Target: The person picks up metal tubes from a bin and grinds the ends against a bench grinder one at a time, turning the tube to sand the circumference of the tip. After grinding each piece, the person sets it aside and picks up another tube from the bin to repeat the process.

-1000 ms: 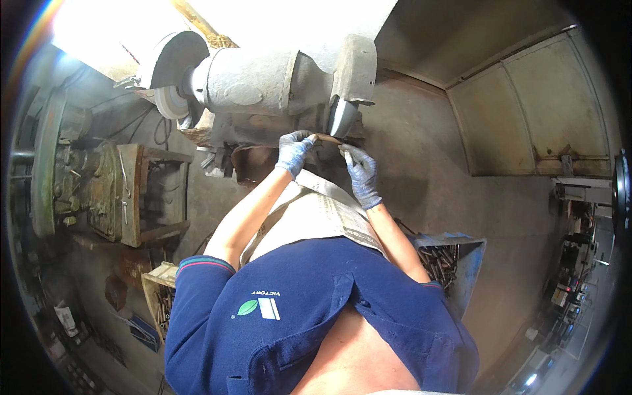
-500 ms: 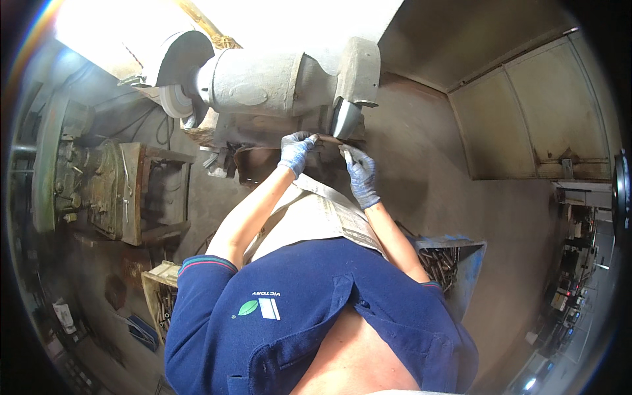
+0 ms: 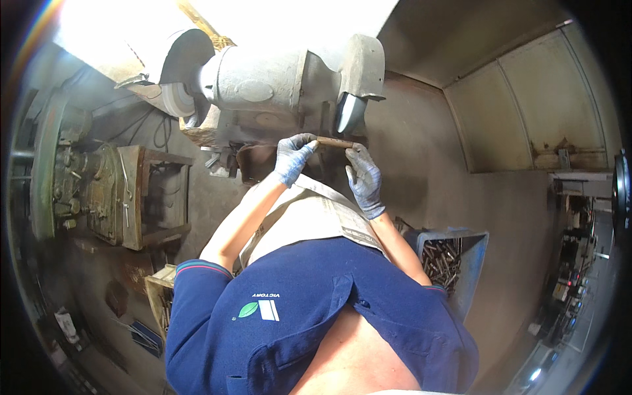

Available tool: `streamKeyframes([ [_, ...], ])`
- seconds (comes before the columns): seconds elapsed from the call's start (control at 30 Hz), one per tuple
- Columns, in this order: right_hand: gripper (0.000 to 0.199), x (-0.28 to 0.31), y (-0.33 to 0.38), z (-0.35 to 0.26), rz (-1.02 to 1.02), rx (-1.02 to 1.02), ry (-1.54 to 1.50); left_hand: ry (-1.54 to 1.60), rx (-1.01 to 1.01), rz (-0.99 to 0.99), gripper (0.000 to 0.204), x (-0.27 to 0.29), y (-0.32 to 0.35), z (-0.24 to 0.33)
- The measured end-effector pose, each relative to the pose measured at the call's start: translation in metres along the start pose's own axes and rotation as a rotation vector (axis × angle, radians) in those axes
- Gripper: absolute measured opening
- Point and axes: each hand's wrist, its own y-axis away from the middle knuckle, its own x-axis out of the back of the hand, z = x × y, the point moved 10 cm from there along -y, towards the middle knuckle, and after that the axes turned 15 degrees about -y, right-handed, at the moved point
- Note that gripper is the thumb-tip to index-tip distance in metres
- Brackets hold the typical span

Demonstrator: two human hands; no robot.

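A short brown metal rod (image 3: pixel 334 142) lies crosswise between my two gloved hands, just in front of the bench grinder (image 3: pixel 257 79). My left hand (image 3: pixel 294 157) pinches its left end between thumb and fingers. On its right end, the fingertips of my right hand (image 3: pixel 363 172) are closed. Both hands wear blue-grey work gloves. Above and beyond the rod is the grinder's right wheel (image 3: pixel 350 113), partly covered by its guard (image 3: pixel 366 66). A gap shows between the rod and that wheel.
The grinder's left wheel (image 3: pixel 176 99) sits under another guard. By my right elbow stands a blue bin (image 3: pixel 475 263) holding several metal rods. A wooden box (image 3: pixel 157 296) with similar pieces is at my left. Farther left is a heavy machine (image 3: pixel 105 187) on a metal frame.
The rod has come away from the right wheel toward me and now shows along more of its length. My right hand has shifted slightly right and nearer.
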Motion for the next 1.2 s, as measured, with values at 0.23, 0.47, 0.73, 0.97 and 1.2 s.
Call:
streamKeyframes([
  [0.23,0.039,0.030,0.017,-0.074,0.059,0.054,0.122,-0.031,-0.183,-0.120,0.016,-0.025,0.030,0.043],
  [0.47,0.047,0.076,0.058,-0.124,0.157,0.053,0.341,-0.115,-0.126,-0.419,0.014,-0.079,0.054,0.041],
  [0.73,0.034,0.212,0.185,-0.155,0.442,-0.280,0.684,-0.358,0.096,-0.533,0.019,-0.054,0.096,-0.089],
  [0.97,0.029,0.302,0.288,-0.079,0.529,-0.423,0.753,-0.767,0.078,-0.407,0.026,-0.020,0.159,-0.094],
  [1.2,0.015,0.109,0.183,-0.009,0.037,-0.270,-0.044,-0.810,0.227,-0.241,0.026,0.030,0.246,-0.112],
])
